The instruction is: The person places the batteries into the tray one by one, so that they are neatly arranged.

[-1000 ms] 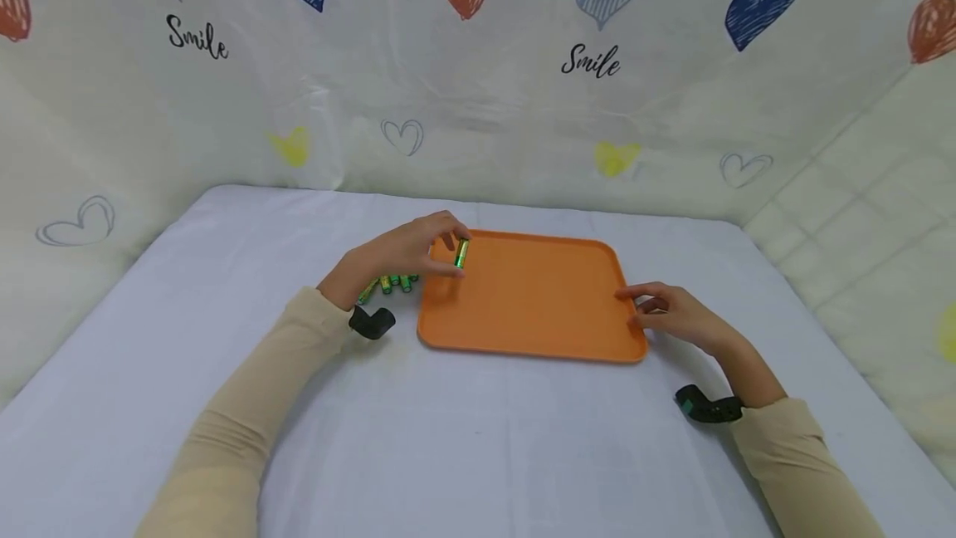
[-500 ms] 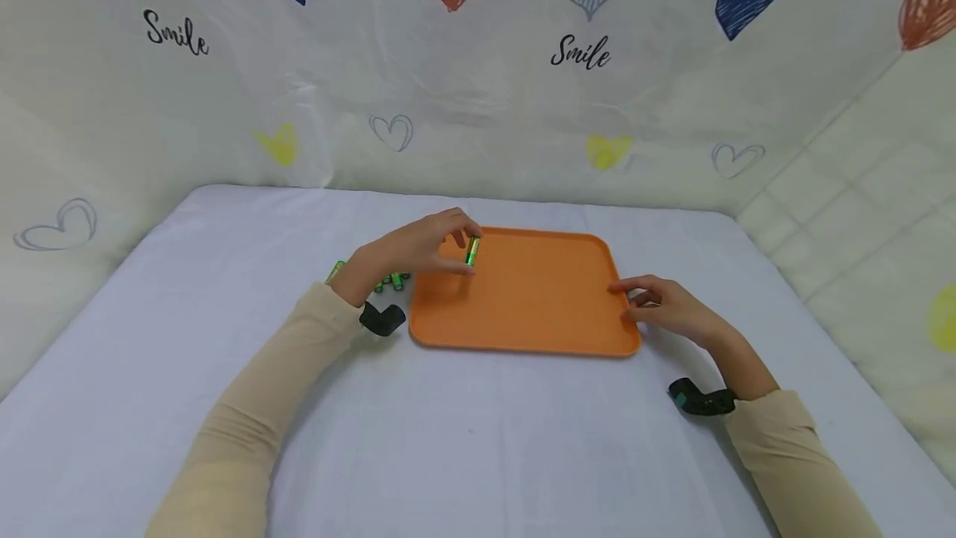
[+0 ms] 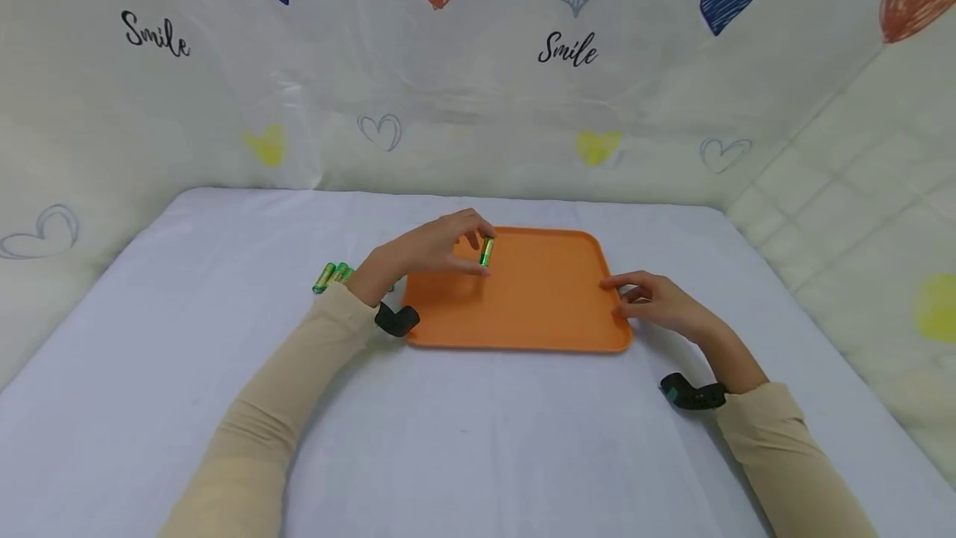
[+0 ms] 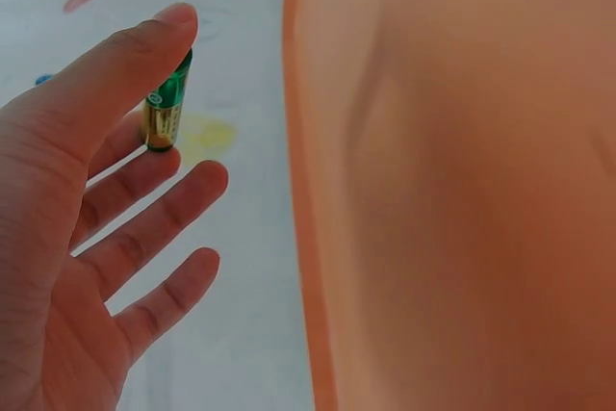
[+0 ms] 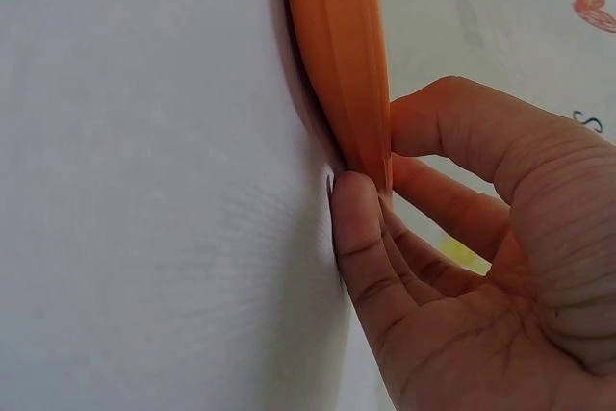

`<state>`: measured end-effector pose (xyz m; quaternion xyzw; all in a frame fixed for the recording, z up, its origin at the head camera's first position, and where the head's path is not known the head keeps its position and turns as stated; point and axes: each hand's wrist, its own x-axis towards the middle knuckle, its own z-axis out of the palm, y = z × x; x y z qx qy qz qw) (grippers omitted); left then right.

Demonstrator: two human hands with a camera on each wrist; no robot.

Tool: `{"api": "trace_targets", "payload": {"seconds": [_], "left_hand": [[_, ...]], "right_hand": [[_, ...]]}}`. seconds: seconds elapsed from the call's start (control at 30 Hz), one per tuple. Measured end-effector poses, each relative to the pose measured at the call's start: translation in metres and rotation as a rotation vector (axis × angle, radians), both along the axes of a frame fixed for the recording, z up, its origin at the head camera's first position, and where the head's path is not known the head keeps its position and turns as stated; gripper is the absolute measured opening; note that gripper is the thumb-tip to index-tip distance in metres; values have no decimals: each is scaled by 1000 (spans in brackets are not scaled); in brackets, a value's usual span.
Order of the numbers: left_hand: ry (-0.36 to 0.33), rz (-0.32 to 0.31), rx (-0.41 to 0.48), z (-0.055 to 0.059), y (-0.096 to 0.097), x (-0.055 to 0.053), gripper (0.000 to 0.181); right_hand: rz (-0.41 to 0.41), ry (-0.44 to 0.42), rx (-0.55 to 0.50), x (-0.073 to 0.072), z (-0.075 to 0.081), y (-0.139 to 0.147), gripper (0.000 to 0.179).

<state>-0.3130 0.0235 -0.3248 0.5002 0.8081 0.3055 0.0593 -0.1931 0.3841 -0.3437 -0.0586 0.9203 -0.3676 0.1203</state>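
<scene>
My left hand (image 3: 433, 247) is held over the left half of an orange tray (image 3: 538, 305), pinching a green-and-gold battery (image 3: 487, 251) between thumb and index finger. In the left wrist view the battery (image 4: 166, 108) stands nearly upright between the fingertips, and the other fingers are spread apart. At the tray's right side, my right hand (image 3: 660, 303) grips the edge. The right wrist view shows its thumb and a finger on the orange rim (image 5: 342, 55), the thumb low by the white cloth.
Several more batteries (image 3: 329, 276) lie left of the tray, partly hidden behind the left wrist. A white cloth (image 3: 478, 438) covers the table. Behind it hangs a light backdrop (image 3: 478, 65) with printed hearts and words.
My left hand has moved right over the tray with the battery, uncovering some batteries at its left. The right hand stays at the tray's edge. The head view has shifted slightly.
</scene>
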Motion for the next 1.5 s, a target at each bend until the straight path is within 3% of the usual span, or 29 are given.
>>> {"api": "trace_targets", "payload": {"seconds": [0.2,0.5,0.7,1.27,1.5], "left_hand": [[48,19,29,-2,8,0,50],[55,13,73,-9,26,-3,51],[63,25,101,-7,39,-3,50],[-17,-6,107,-19,64,-3,55],[12,-28,109,-19,77,-1,53]], "right_hand": [[-1,1,-17,0,-3,-1,44],[-6,-14,-29,-1,-1,1,44],[-1,-5,-30,-1,1,2,43],[-1,-1,-47,-2,-5,3,42],[-17,-2,-37,0,-4,3,41]]}}
